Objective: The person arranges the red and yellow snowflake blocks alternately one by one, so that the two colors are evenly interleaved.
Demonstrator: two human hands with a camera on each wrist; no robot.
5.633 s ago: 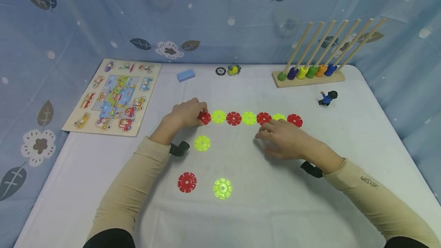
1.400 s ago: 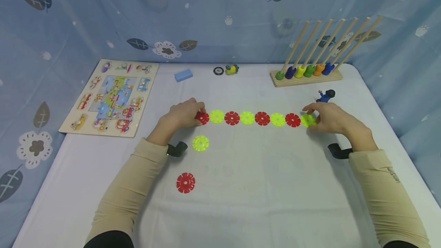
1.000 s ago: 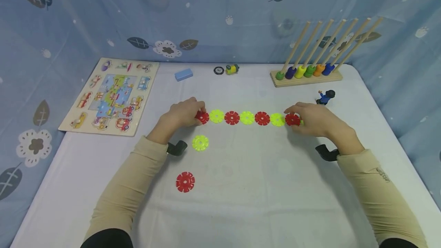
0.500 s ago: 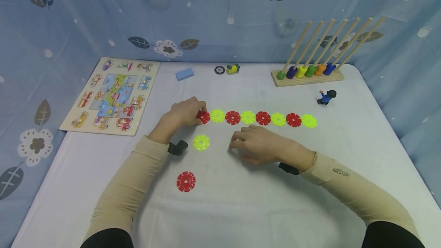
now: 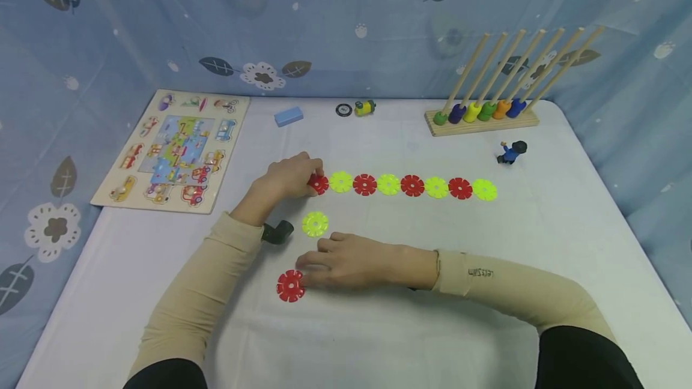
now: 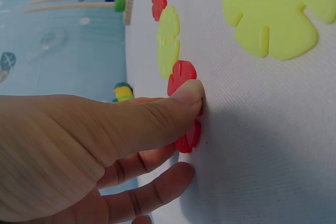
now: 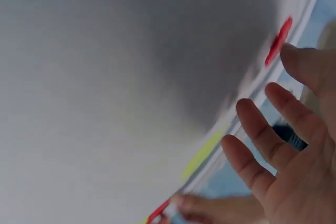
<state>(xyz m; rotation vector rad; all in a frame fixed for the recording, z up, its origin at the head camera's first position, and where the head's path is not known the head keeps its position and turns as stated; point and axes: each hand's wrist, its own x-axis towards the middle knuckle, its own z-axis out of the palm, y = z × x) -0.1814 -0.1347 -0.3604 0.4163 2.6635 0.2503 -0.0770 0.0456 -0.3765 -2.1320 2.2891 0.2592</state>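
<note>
My left hand (image 5: 289,177) pinches a red flower-shaped plastic disc (image 6: 181,72) between thumb and fingers. That disc is the left end of a straight row on the table, red and yellow-green by turns, out to a yellow-green disc (image 5: 485,189). Low over the table, my right hand (image 5: 351,262) reaches left with spread fingers; its fingertips overlap the edge of a loose red disc (image 5: 289,286) in the head view. In the right wrist view the thumb is beside a red disc (image 7: 279,41), and nothing is in the fingers. A loose yellow-green disc (image 5: 315,224) lies between the two hands.
A wooden picture puzzle board (image 5: 146,197) lies at the back left. Along the back are a blue block (image 5: 289,116), a black ring (image 5: 343,110) and a small yellow-green toy (image 5: 364,108). A pegged bead rack (image 5: 483,129) and a toy figure (image 5: 511,152) stand at the right.
A yellow-green disc from the front of the table now ends the row at the right. My right hand has left it and moved left and nearer, to the loose red disc. My left hand stays put.
</note>
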